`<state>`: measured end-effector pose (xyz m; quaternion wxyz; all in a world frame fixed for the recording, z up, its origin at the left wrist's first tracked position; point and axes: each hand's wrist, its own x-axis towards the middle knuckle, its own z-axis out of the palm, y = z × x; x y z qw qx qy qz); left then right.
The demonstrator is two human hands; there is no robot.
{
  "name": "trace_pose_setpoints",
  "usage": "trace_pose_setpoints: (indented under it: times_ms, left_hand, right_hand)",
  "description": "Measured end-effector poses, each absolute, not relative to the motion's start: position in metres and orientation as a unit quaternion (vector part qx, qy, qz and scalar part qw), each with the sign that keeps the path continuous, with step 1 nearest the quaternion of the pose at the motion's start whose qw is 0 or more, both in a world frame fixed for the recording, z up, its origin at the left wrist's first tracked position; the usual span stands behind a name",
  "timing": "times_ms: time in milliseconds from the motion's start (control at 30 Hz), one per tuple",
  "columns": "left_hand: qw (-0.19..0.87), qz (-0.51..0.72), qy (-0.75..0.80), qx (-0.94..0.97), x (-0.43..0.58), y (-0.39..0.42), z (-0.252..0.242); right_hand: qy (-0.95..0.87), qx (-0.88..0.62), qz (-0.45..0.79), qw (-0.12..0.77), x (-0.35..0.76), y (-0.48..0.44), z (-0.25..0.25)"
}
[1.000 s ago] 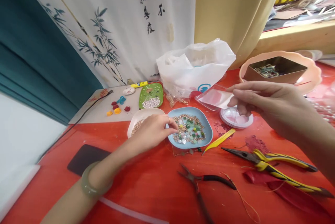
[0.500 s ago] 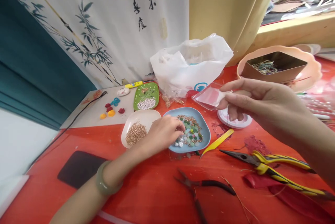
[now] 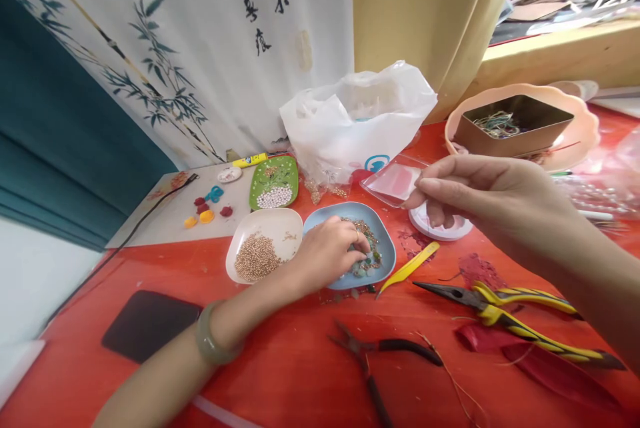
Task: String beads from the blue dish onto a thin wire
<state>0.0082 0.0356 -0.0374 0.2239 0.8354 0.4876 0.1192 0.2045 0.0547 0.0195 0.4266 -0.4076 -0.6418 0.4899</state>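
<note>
My left hand (image 3: pixel 333 249) reaches into the blue tray (image 3: pixel 389 261), its fingers bent down among green, white and gold beads (image 3: pixel 369 267). Whether a bead is between those fingertips is hidden. My right hand (image 3: pixel 457 191) is raised over the round white lid (image 3: pixel 440 229), thumb and forefinger pinched on the corner of a small clear plastic bag (image 3: pixel 393 183). To the left of the blue tray, touching it, is a cream tray (image 3: pixel 286 220) with small gold beads (image 3: pixel 257 257).
Yellow tweezers (image 3: pixel 409 269), yellow-handled pliers (image 3: pixel 493 305) and dark pliers (image 3: pixel 363 349) lie in front. A green tray (image 3: pixel 256 178), a white plastic bag (image 3: pixel 357 121) and a peach basin (image 3: pixel 585 131) stand behind. A black phone (image 3: pixel 150 325) lies at left.
My left hand has moved right, further over the beads in the blue tray. My right hand keeps its pinch near the clear bag. The whole view has shifted slightly.
</note>
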Motion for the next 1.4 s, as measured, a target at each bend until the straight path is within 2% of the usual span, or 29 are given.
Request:
trace_pose_setpoints:
  times_ms: [367,600,933,1233,1400]
  left_hand:
    - [0.209,0.145,0.503,0.826,0.0,0.038,-0.033]
    - [0.182,0.103,0.46,0.863,0.002,0.034,-0.039]
    - [0.164,0.139,0.518,0.828,0.002,0.038,-0.034]
    - [0.106,0.145,0.575,0.798,-0.012,0.049,-0.032]
    - [0.109,0.153,0.582,0.792,-0.017,0.051,-0.031]
  right_hand:
    - [-0.64,-0.397,0.499,0.429,0.205,0.056,0.02]
    - [-0.642,-0.407,0.496,0.42,0.202,0.056,0.018]
    - [-0.656,-0.424,0.491,0.386,0.205,0.055,0.021]
    - [-0.643,-0.418,0.503,0.399,0.205,0.055,0.021]
    - [-0.644,-0.418,0.492,0.411,0.206,0.057,0.017]
